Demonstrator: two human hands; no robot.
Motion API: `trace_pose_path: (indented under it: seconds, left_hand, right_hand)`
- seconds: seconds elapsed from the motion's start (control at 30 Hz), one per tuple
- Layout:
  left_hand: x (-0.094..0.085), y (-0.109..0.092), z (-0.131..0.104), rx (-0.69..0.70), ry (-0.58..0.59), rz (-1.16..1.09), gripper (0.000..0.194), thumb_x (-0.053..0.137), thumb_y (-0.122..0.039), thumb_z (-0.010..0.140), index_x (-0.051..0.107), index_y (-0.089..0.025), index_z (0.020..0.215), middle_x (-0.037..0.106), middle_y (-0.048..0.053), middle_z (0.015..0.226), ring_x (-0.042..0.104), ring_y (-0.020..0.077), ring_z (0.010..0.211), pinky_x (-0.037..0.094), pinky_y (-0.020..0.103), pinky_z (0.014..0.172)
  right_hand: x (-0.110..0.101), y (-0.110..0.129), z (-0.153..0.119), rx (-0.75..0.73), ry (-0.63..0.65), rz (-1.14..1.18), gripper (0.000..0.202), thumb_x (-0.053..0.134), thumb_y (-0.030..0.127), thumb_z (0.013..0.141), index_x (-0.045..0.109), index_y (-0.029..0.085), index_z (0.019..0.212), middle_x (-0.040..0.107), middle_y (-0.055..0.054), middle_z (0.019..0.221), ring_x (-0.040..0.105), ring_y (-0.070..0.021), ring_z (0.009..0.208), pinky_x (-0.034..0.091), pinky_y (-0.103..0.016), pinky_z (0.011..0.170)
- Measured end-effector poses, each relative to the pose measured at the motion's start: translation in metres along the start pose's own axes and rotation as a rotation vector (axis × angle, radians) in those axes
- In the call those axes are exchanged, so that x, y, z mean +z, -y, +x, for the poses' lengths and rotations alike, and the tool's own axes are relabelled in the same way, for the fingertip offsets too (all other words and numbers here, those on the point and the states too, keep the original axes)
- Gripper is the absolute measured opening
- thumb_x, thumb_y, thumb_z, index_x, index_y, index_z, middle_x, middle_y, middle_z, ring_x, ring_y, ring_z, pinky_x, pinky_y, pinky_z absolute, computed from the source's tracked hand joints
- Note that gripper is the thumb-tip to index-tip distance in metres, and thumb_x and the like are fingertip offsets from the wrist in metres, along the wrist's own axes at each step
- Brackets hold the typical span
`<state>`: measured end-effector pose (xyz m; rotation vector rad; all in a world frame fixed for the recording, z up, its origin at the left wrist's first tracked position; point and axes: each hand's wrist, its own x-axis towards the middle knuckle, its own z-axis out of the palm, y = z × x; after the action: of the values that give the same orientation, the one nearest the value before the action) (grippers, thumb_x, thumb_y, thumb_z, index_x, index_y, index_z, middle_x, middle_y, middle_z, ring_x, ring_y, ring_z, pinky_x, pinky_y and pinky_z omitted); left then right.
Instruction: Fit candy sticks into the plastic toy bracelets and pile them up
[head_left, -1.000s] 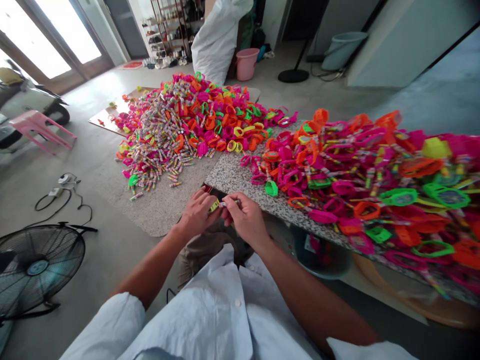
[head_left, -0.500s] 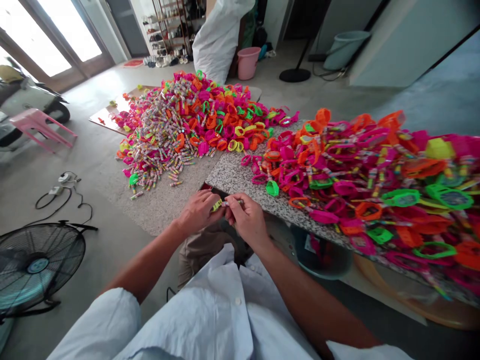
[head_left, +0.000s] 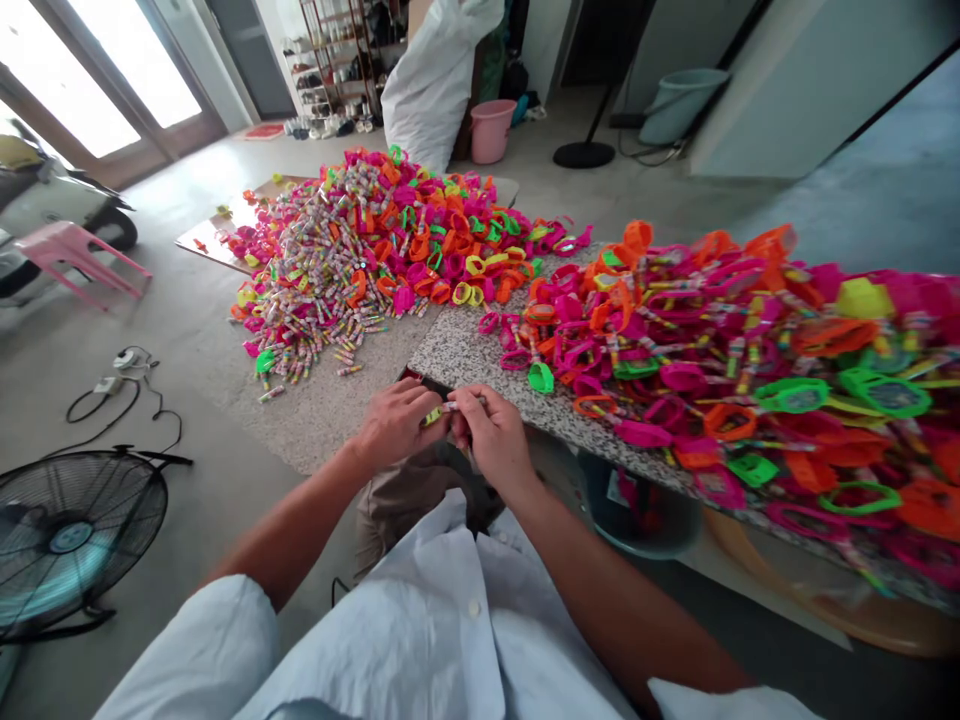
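Left hand [head_left: 393, 424] (nearly closed) grips a yellow piece [head_left: 431, 417].

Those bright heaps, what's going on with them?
Someone's left hand holds a small yellow piece, while the right hand pinches a thin printed stick close against it. One colourful heap lies ahead; another spreads to the right along a speckled table.
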<state>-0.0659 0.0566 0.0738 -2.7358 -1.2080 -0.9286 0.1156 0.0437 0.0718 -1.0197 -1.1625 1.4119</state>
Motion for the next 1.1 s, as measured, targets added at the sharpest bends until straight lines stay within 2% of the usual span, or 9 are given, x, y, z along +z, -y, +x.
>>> trace_pose_path:
  seconds: [0.07, 0.17, 0.33, 0.47, 0.57, 0.73, 0.9, 1.0, 1.1]
  left_hand:
    - [0.007, 0.005, -0.002, -0.096, -0.044, -0.054, 0.027, 0.067, -0.048, 0.101, 0.066, -0.021, 0.109, 0.072, 0.009, 0.099, 0.067, 0.0237, 0.099, 0.054, 0.039, 0.092]
    - [0.017, 0.034, -0.015, -0.291, -0.159, -0.036, 0.064, 0.077, -0.056, 0.092, 0.056, -0.020, 0.141, 0.065, 0.017, 0.137, 0.060, 0.0302, 0.131, 0.051, 0.047, 0.111]
    - [0.015, 0.120, -0.049, -0.736, -0.034, 0.207, 0.034, 0.064, -0.033, 0.100, 0.066, -0.020, 0.131, 0.065, 0.015, 0.138, 0.059, 0.0288, 0.134, 0.049, 0.044, 0.114]
    - [0.003, 0.171, -0.061, -0.844, -0.010, 0.271, 0.034, 0.064, -0.028, 0.093, 0.070, -0.018, 0.125, 0.068, 0.018, 0.133, 0.063, 0.0339, 0.126, 0.051, 0.047, 0.108]
    - [0.005, 0.188, -0.058, -0.805, -0.002, 0.271, 0.030, 0.061, -0.031, 0.095, 0.072, -0.019, 0.120, 0.070, 0.017, 0.130, 0.061, 0.0349, 0.126, 0.047, 0.050, 0.112]
    - [0.021, 0.206, -0.044, -0.779, 0.015, 0.453, 0.034, 0.044, -0.031, 0.103, 0.072, -0.017, 0.117, 0.068, 0.018, 0.124, 0.059, 0.0352, 0.124, 0.046, 0.051, 0.110]
    - [0.031, 0.221, -0.029, -0.824, -0.014, 0.532, 0.039, 0.042, -0.030, 0.103, 0.072, -0.017, 0.125, 0.067, 0.019, 0.129, 0.058, 0.0377, 0.122, 0.047, 0.053, 0.105]
    - [0.032, 0.226, -0.026, -0.846, -0.090, 0.515, 0.039, 0.042, -0.031, 0.104, 0.071, -0.017, 0.125, 0.066, 0.019, 0.133, 0.057, 0.0381, 0.126, 0.045, 0.054, 0.109]
    - [0.031, 0.222, -0.030, -0.762, -0.142, 0.434, 0.036, 0.048, -0.032, 0.103, 0.070, -0.016, 0.126, 0.066, 0.019, 0.135, 0.057, 0.0359, 0.130, 0.042, 0.053, 0.116]
  right_hand:
    - [-0.011, 0.003, 0.011, -0.016, 0.005, -0.099, 0.037, 0.063, 0.059, 0.096, 0.067, 0.023, 0.089, 0.055, 0.005, 0.055, 0.052, -0.0144, 0.047, 0.042, -0.027, 0.048]
    - [-0.050, 0.019, 0.042, -0.160, -0.145, -0.364, 0.034, 0.061, 0.055, 0.097, 0.071, 0.023, 0.097, 0.066, 0.000, 0.066, 0.061, -0.0186, 0.056, 0.049, -0.031, 0.056]
    - [-0.160, 0.074, 0.118, -0.558, -0.714, -0.975, 0.042, 0.045, 0.042, 0.104, 0.073, 0.019, 0.124, 0.075, -0.023, 0.122, 0.070, -0.0412, 0.115, 0.050, -0.057, 0.098]
    - [-0.228, 0.108, 0.169, -0.346, -0.774, -1.336, 0.040, 0.043, 0.028, 0.103, 0.077, 0.016, 0.120, 0.073, -0.029, 0.115, 0.065, -0.0440, 0.116, 0.039, -0.064, 0.096]
    - [-0.242, 0.117, 0.190, -0.134, -0.777, -1.439, 0.024, 0.057, 0.021, 0.095, 0.079, 0.013, 0.090, 0.073, -0.027, 0.097, 0.066, -0.0392, 0.106, 0.036, -0.064, 0.097]
    - [-0.183, 0.101, 0.199, -0.276, -0.630, -1.595, 0.029, 0.051, 0.022, 0.098, 0.077, 0.010, 0.103, 0.074, -0.022, 0.109, 0.064, -0.0342, 0.111, 0.038, -0.057, 0.106]
    - [-0.074, 0.049, 0.218, -0.188, -0.001, -1.539, 0.039, 0.039, 0.025, 0.107, 0.074, 0.014, 0.119, 0.069, -0.018, 0.128, 0.064, -0.0282, 0.112, 0.047, -0.036, 0.096]
    - [-0.032, 0.013, 0.244, -0.093, 0.100, -1.518, 0.033, 0.048, 0.020, 0.102, 0.072, 0.015, 0.125, 0.067, -0.016, 0.133, 0.066, -0.0263, 0.107, 0.049, -0.033, 0.090]
    - [-0.013, -0.013, 0.265, -0.038, 0.093, -1.500, 0.041, 0.047, 0.011, 0.100, 0.065, 0.009, 0.136, 0.060, -0.022, 0.143, 0.063, -0.0286, 0.115, 0.049, -0.034, 0.092]
